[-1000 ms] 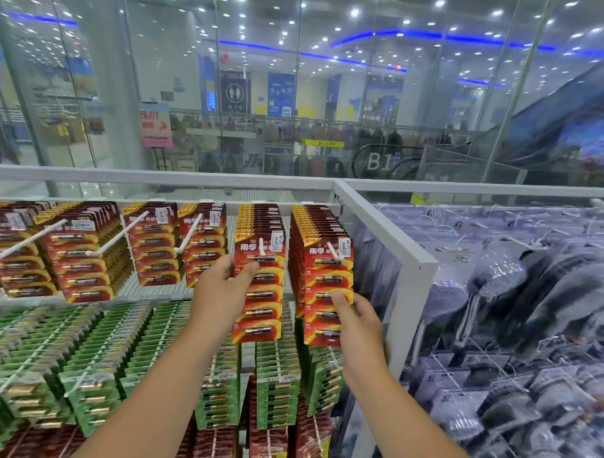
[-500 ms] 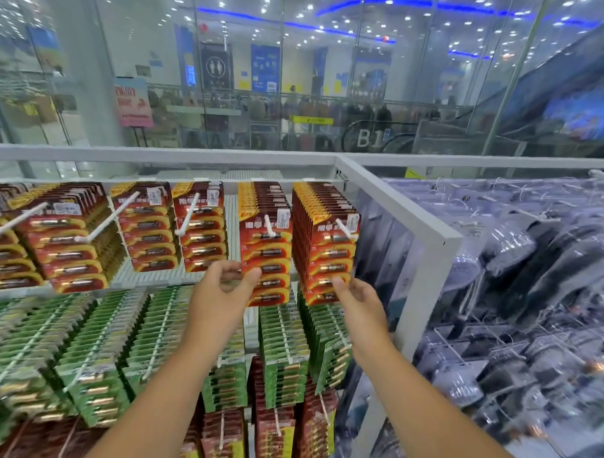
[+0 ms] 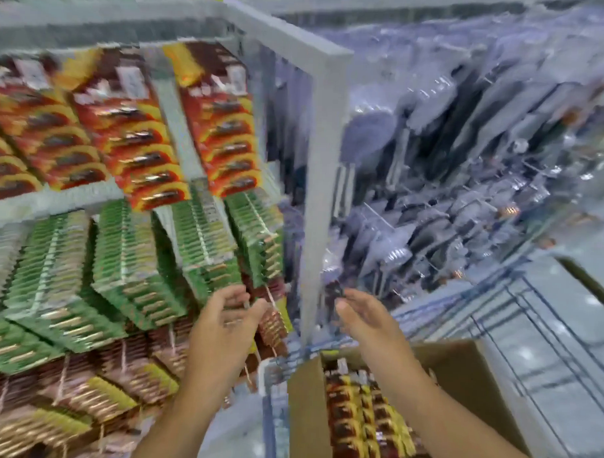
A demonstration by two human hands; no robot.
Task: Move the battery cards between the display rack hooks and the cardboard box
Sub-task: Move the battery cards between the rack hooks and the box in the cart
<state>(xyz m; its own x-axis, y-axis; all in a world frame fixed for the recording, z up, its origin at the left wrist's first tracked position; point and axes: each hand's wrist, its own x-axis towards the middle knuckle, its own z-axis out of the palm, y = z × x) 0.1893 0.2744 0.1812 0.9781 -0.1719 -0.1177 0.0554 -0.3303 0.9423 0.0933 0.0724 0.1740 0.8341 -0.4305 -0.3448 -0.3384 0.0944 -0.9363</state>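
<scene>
The picture is badly blurred. Red-and-yellow battery cards (image 3: 225,123) hang along the top row of the white metal display rack (image 3: 326,133), with green battery cards (image 3: 132,257) below. More red-and-yellow cards stand packed in the open brown cardboard box (image 3: 304,407) at the rack's foot. The left hand (image 3: 227,324) and right hand (image 3: 362,315) hover above it, fingers loosely spread, holding nothing that I can make out.
</scene>
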